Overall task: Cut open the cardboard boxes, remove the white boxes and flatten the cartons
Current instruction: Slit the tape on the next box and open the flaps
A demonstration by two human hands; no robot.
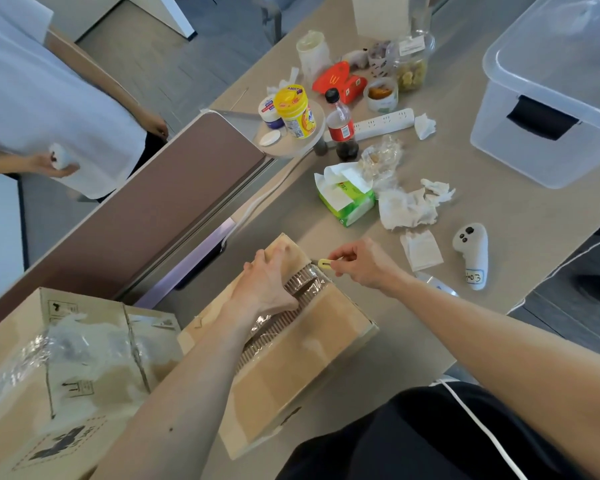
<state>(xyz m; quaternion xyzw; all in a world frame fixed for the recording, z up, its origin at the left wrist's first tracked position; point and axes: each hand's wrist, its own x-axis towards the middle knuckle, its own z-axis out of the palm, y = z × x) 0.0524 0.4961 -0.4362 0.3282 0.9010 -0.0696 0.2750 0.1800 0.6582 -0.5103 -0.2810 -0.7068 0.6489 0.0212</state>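
A taped cardboard box (291, 362) lies on the table in front of me, its top seam covered in torn clear tape over a ribbed strip. My left hand (269, 282) presses flat on the far end of its top, fingers spread. My right hand (357, 263) pinches a small yellow cutter (324, 263) whose tip meets the box's far corner at the tape. A second, larger cardboard box (70, 368) with crumpled clear tape stands at the left, touching the first. No white boxes show.
Beyond the box lie a green tissue pack (349, 199), crumpled tissues (407, 207), a white controller (473, 254), a cola bottle (342, 128), snack jars and a power strip. A clear plastic bin (551, 98) stands far right. A brown partition (153, 216) borders the table's left; another person stands behind it.
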